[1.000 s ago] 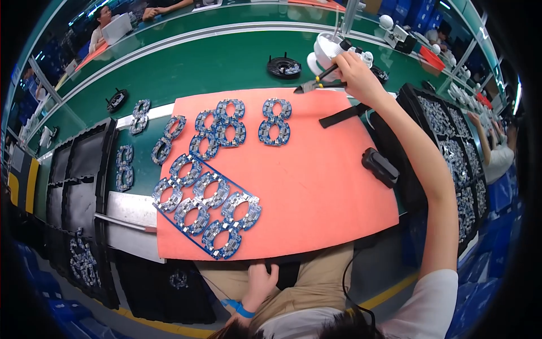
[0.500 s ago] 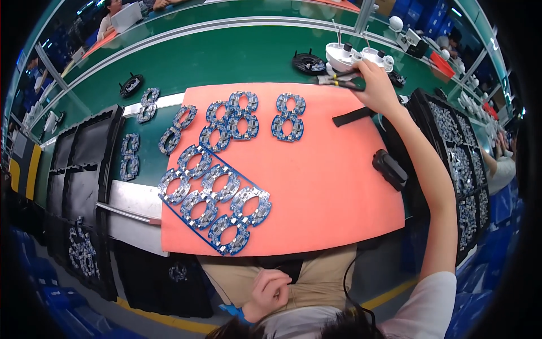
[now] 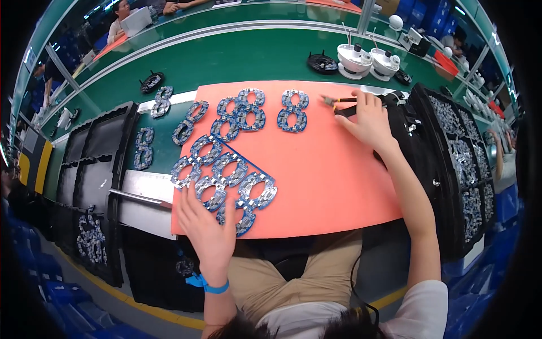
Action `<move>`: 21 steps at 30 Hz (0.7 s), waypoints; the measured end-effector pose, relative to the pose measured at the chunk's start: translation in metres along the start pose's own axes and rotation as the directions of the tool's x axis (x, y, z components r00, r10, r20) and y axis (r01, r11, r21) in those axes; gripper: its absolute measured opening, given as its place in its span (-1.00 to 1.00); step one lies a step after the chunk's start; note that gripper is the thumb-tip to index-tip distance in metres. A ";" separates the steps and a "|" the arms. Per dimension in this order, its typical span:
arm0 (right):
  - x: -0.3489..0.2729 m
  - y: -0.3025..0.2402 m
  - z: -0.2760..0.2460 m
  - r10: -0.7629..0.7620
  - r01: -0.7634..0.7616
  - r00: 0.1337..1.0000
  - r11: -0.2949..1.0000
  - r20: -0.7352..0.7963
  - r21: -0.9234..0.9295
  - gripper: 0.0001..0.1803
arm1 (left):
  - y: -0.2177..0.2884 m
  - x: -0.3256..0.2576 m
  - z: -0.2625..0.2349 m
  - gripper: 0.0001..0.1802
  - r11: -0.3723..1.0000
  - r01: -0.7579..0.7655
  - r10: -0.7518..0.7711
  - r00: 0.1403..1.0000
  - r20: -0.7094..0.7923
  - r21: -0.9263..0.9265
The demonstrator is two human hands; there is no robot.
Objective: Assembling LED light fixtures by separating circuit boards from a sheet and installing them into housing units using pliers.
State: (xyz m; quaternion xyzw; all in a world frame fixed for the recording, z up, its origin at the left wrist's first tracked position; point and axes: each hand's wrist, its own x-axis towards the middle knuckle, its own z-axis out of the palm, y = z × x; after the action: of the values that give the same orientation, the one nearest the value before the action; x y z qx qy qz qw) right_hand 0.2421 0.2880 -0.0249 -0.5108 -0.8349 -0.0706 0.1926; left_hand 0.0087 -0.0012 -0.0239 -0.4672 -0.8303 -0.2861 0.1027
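My left hand (image 3: 210,234), with a blue wristband (image 3: 208,284), is open. Its fingers spread over the near left end of a panel of joined blue ring-shaped circuit boards (image 3: 230,169) on the orange mat (image 3: 316,175). My right hand (image 3: 370,121) is at the mat's far right edge, closed around the black handles of small cutting pliers (image 3: 329,101). The plier jaws point left. Figure-eight pairs of boards lie beyond the panel, including a separate pair (image 3: 292,111) near the mat's far edge.
A black pouch-like item (image 3: 415,141) lies by my right forearm. Right of it, a black divided tray (image 3: 451,141) holds many boards. Another black tray (image 3: 93,141) stands at left. White round-based devices (image 3: 354,59) stand at the back. Co-workers sit across the green bench (image 3: 237,53).
My left hand has risen from my lap onto the panel. My right hand has brought the pliers nearer, from beside the white devices. The black strap and black clip-like item no longer show on the mat.
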 end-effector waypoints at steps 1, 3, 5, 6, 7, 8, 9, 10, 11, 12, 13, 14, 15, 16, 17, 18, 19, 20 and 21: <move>0.003 -0.004 0.009 -0.064 0.061 0.996 0.997 -0.058 -0.048 -0.25 | 0.002 0.000 -0.002 -0.21 0.998 0.020 -0.019 1.000 0.018 -0.061; 0.004 -0.016 0.018 -0.068 0.063 0.996 0.993 -0.048 -0.103 -0.29 | -0.004 0.001 -0.003 -0.22 0.995 0.033 -0.031 0.999 0.027 -0.092; 0.005 -0.026 0.024 -0.212 0.210 0.968 0.977 -0.133 -0.024 -0.37 | -0.008 0.002 -0.002 -0.28 0.977 0.051 -0.054 0.999 -0.008 -0.208; 0.008 -0.033 0.027 -0.215 0.225 0.972 0.969 -0.098 0.107 -0.49 | -0.011 0.002 0.001 -0.29 0.968 0.047 -0.059 0.997 -0.041 -0.246; 0.009 -0.041 0.031 -0.246 0.259 0.966 0.927 -0.079 0.271 -0.53 | -0.019 0.003 0.007 -0.33 0.913 0.066 -0.096 0.994 -0.055 -0.402; 0.010 -0.051 0.033 -0.280 0.280 0.958 0.859 -0.065 0.428 -0.56 | -0.017 0.003 0.005 -0.35 0.761 0.144 -0.218 0.975 -0.040 -0.632; 0.007 -0.064 0.033 -0.266 0.236 0.964 0.836 -0.010 0.496 -0.61 | -0.015 0.005 0.004 -0.38 0.546 0.198 -0.325 0.945 0.012 -0.814; 0.002 -0.077 0.034 -0.288 0.268 0.957 0.839 -0.033 0.473 -0.63 | -0.020 0.009 0.004 -0.39 0.544 0.184 -0.387 0.921 -0.051 -0.819; -0.004 -0.084 0.036 -0.308 0.299 0.950 0.842 -0.054 0.448 -0.64 | -0.019 0.009 0.003 -0.40 0.386 0.182 -0.477 0.879 -0.027 -0.904; -0.009 -0.087 0.047 -0.340 0.383 0.923 0.847 -0.180 0.368 -0.66 | -0.014 0.011 0.000 -0.40 0.218 0.160 -0.555 0.831 0.013 -0.963; -0.009 -0.085 0.046 -0.342 0.387 0.922 0.842 -0.183 0.376 -0.66 | -0.021 0.012 0.000 -0.37 0.017 0.170 -0.551 0.824 0.133 -0.985; -0.009 -0.083 0.044 -0.331 0.367 0.930 0.828 -0.159 0.424 -0.65 | -0.025 0.014 0.003 -0.41 -0.060 0.192 -0.490 0.849 0.196 -0.980; -0.008 -0.080 0.043 -0.320 0.345 0.938 0.813 -0.134 0.469 -0.65 | -0.026 0.017 0.004 -0.44 -0.136 0.218 -0.422 0.870 0.256 -0.966; -0.009 -0.079 0.045 -0.319 0.357 0.934 0.803 -0.161 0.477 -0.63 | -0.022 0.019 0.005 -0.52 -0.072 0.232 -0.362 0.900 0.242 -0.970; -0.010 -0.079 0.046 -0.319 0.357 0.934 0.800 -0.164 0.482 -0.63 | -0.020 0.022 0.005 -0.52 -0.066 0.230 -0.362 0.901 0.238 -0.971; -0.010 -0.079 0.047 -0.320 0.367 0.930 0.804 -0.179 0.467 -0.64 | -0.018 0.024 0.007 -0.56 -0.040 0.229 -0.376 0.898 0.227 -0.973; -0.011 -0.079 0.047 -0.317 0.370 0.929 0.812 -0.192 0.451 -0.65 | -0.019 0.027 0.009 -0.61 -0.016 0.233 -0.385 0.896 0.221 -0.972; -0.011 -0.081 0.045 -0.308 0.364 0.931 0.814 -0.193 0.452 -0.65 | -0.025 0.028 0.009 -0.67 -0.038 0.222 -0.389 0.895 0.219 -0.974; -0.011 -0.082 0.041 -0.273 0.398 0.911 0.777 -0.309 0.487 -0.67 | -0.028 0.029 0.005 -0.68 -0.040 0.225 -0.396 0.891 0.222 -0.974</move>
State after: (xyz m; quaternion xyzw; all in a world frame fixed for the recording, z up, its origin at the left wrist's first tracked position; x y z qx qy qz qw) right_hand 0.1639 0.2532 -0.0599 -0.2665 -0.8716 0.0775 0.4041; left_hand -0.0294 0.0114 -0.0264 -0.1880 -0.4756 -0.8185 -0.2617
